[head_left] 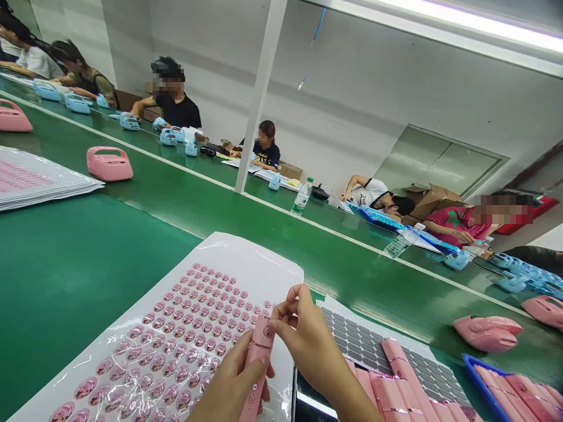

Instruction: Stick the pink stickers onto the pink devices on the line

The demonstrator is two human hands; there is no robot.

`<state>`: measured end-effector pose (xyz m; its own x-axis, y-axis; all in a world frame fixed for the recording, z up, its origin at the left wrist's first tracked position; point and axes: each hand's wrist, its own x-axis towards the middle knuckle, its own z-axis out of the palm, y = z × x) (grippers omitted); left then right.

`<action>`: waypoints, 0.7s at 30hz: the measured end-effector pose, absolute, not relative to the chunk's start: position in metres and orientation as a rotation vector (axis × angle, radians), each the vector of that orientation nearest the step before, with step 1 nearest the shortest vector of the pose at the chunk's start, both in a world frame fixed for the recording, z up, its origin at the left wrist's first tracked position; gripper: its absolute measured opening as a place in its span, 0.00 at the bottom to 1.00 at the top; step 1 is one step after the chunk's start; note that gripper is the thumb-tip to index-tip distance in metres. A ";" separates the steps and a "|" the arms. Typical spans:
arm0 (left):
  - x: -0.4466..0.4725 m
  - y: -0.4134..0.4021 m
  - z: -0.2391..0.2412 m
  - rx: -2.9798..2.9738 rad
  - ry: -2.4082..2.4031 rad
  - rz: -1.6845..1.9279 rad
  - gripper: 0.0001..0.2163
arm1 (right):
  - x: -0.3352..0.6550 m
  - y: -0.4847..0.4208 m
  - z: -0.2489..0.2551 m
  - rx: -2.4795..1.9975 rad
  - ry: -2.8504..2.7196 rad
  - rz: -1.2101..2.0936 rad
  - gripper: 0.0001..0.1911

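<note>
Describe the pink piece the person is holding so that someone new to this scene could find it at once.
Start at the big white sheet of round pink stickers lying on the green table. At its right edge, the left hand grips a slim pink bar upright while the right hand pinches its top end. Unlike the similar pink bars lying flat further right, it is the only one held.

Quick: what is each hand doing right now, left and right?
Left hand: closed around the pink stick.
Right hand: fingertips pinched at the stick's top end; a sticker between them cannot be told.
</note>
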<state>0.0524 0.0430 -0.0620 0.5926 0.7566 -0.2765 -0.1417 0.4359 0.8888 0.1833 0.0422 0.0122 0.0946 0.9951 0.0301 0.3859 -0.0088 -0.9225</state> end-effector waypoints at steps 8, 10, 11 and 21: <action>0.052 0.039 -0.055 0.943 0.795 0.641 0.16 | 0.179 0.038 0.005 -1.563 -1.390 0.833 0.16; 0.053 0.039 -0.052 0.924 0.800 0.644 0.16 | 0.179 0.037 0.004 -1.573 -1.394 0.827 0.16; 0.053 0.039 -0.051 0.920 0.804 0.645 0.16 | 0.178 0.037 0.004 -1.580 -1.396 0.823 0.15; 0.053 0.038 -0.050 0.885 0.834 0.655 0.16 | 0.177 0.036 0.000 -1.628 -1.442 0.732 0.15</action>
<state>0.0530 0.0378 -0.0500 0.5211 0.7799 -0.3466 -0.1519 0.4844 0.8616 0.1765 0.0363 0.0002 0.1746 0.9801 0.0946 0.5024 -0.0061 -0.8646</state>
